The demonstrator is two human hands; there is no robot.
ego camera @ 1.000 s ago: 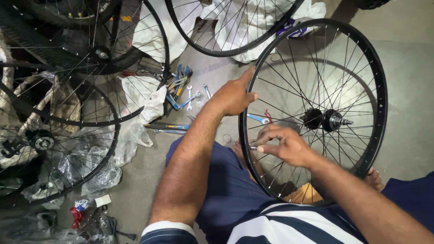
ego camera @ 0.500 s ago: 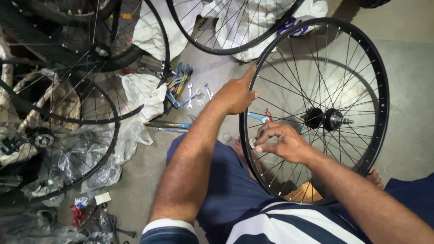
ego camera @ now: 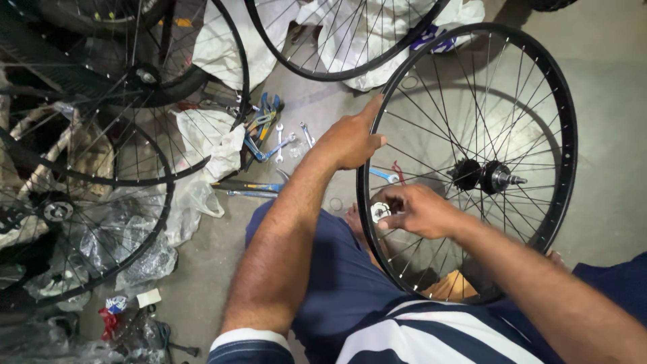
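Here I have the black bicycle wheel (ego camera: 563,128) standing upright between my knees, its hub (ego camera: 486,176) off to the right of centre and its rim leaning toward me. My left hand (ego camera: 350,140) is curled over the rim on its left side, fingers wrapped round the edge and thumb pressed against it, steadying the wheel. My right hand (ego camera: 418,210) sits inside the wheel, just below and left of the hub, with thumb and fingers pinched on a small round silver tool (ego camera: 380,211) that looks like a spoke key, set against the spokes close to the rim; I cannot tell exactly which spoke it bites. By my reckoning I am partway through tightening and truing the spokes, one nipple at a time. The next move calls for a small, measured twist of the key while my left hand keeps the rim from turning, then a slight rotation of the wheel to bring the neighbouring spoke under my fingers. Left of the wheel, on the concrete floor (ego camera: 606,222), lie some spanners (ego camera: 283,143) and blue-handled pliers (ego camera: 265,116), with more wheels (ego camera: 101,202) and crumpled plastic bags (ego camera: 202,155) beyond them.
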